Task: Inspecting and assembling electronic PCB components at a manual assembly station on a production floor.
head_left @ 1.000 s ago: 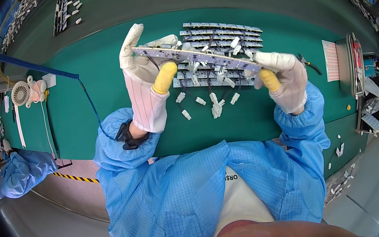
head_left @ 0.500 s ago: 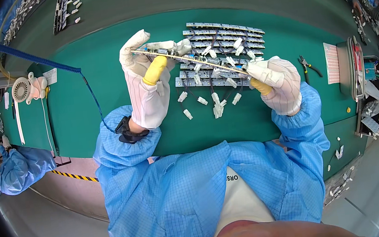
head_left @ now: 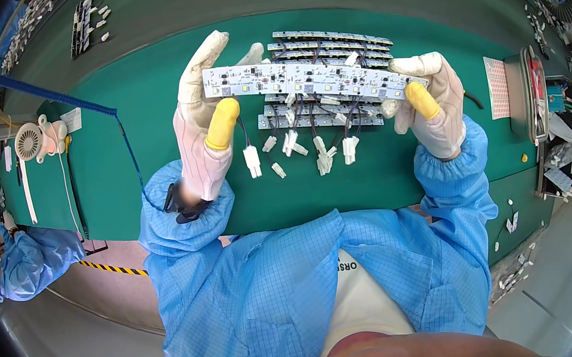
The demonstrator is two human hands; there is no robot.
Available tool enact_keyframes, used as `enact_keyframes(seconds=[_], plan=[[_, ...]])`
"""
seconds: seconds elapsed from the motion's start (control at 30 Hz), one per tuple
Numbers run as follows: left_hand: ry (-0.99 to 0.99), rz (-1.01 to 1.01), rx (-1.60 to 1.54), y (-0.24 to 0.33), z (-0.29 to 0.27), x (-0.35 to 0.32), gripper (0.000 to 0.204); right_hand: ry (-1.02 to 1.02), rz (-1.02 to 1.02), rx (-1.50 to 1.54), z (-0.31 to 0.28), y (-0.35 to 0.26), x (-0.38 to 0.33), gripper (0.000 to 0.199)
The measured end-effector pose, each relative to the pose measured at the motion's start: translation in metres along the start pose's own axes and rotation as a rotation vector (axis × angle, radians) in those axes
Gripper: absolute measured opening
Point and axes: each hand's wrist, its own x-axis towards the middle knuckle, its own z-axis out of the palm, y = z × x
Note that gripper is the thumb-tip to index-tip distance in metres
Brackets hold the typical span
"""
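Note:
Between my two hands I hold a long white LED circuit board (head_left: 302,80), its component side facing me and its right end slightly lower. My left hand (head_left: 203,117), in a white glove with a yellow thumb cot, grips the left end. My right hand (head_left: 431,96), gloved the same way, pinches the right end. White connectors (head_left: 252,161) on dark wires hang below the held board. Behind and beneath it, several similar LED boards (head_left: 333,35) lie in rows on the green mat, partly hidden by the held one.
A small fan (head_left: 29,141) stands at the left beside a blue coiled cord (head_left: 47,90). To the right are a printed label sheet (head_left: 497,87) and a metal box (head_left: 526,99). More boards (head_left: 80,29) lie at the far left. Another person's blue sleeve (head_left: 38,255) shows at the left edge.
The held board has turned from edge-on to showing its component face, and its slope has lessened. My left hand has shifted slightly left; my right hand has risen and moved slightly right.

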Motion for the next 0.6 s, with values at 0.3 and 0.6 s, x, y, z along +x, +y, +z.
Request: enact_keyframes(seconds=[0.3,0.6], plan=[[-0.127,0.174,0.271,0.017,-0.011,0.009,0.057,-0.009,-0.042,0.026,-0.008,-0.019,0.013,0.054],[-0.363,0.488,0.622,0.064,-0.004,0.046,0.052,-0.122,-0.156,-0.06,-0.024,-0.066,0.024,0.075]])
